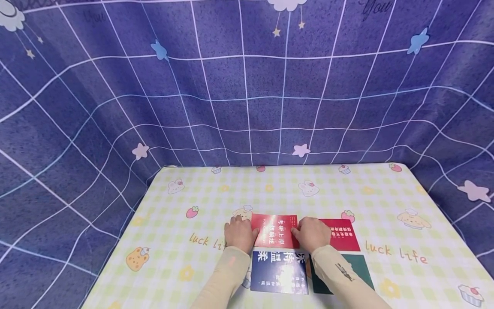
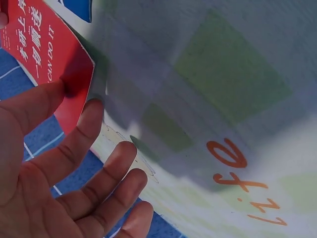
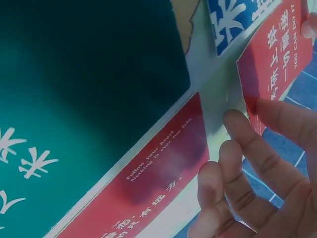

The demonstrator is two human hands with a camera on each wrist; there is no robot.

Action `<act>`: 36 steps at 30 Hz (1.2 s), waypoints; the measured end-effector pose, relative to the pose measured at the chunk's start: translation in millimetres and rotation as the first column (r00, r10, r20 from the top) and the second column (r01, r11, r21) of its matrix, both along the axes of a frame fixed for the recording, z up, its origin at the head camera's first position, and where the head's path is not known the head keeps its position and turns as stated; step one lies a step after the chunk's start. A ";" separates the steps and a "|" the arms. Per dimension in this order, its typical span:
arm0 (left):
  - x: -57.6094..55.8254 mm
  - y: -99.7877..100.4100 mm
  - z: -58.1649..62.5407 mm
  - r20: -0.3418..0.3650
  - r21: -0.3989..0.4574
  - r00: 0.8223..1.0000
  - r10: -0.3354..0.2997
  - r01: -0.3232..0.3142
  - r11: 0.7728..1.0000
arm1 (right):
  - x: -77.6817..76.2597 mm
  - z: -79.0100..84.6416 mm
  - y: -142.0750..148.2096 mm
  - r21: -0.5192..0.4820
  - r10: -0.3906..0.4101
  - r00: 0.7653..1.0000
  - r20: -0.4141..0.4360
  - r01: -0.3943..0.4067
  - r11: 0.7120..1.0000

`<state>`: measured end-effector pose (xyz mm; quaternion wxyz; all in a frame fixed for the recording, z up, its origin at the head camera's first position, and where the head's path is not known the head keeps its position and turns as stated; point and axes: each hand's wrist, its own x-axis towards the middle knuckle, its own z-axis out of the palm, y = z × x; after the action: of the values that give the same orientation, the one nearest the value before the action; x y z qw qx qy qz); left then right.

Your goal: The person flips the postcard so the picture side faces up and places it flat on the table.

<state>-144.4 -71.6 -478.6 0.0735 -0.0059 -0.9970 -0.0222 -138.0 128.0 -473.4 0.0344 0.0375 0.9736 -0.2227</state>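
A red card (image 1: 272,231) with white lettering lies between the two hands, above a dark blue card in the head view. My left hand (image 1: 239,234) pinches its left edge, the thumb on the printed face and the index finger at the edge; the other fingers spread loosely. At the opposite edge my right hand (image 1: 313,235) pinches it the same way, thumb on top. In the right wrist view the red card (image 3: 275,62) tilts slightly at its edge. The blue card (image 1: 278,277) lies just below it, near both forearms.
Right of the right hand lies a second red card (image 1: 345,236). Under the right sleeve a green card (image 1: 360,268) is partly hidden. The cards rest on a table with a green-checked cloth (image 1: 162,223). A blue gridded curtain (image 1: 262,111) hangs around the back and sides.
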 end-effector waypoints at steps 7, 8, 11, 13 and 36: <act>0.7 2.9 0.6 0.054 -0.015 0.998 0.015 -0.014 1.000 | -1.4 -0.1 -1.5 0.043 0.017 1.000 -0.014 -0.016 0.999; 0.5 3.1 -0.3 0.058 -0.018 0.998 0.019 -0.018 1.000 | -1.7 0.2 -1.9 0.050 0.020 1.000 -0.014 -0.019 0.999; -1.7 3.8 -3.1 0.071 -0.051 0.997 0.036 -0.033 0.998 | -2.9 0.6 -3.8 0.079 0.032 0.999 -0.026 -0.030 0.996; -2.8 4.3 -4.4 0.082 -0.077 0.996 0.046 -0.040 0.996 | -3.5 -0.5 -5.3 0.113 0.038 0.998 -0.040 -0.033 0.993; 3.4 1.8 -9.5 -0.009 -0.078 1.000 0.017 -0.017 0.997 | -0.3 -12.4 -10.0 0.094 0.012 0.995 -0.097 -0.003 0.996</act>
<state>-140.9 -69.8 -488.1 0.0775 -0.0003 -0.9968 0.0175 -138.3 118.0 -485.8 -0.0141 0.0246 0.9835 -0.1784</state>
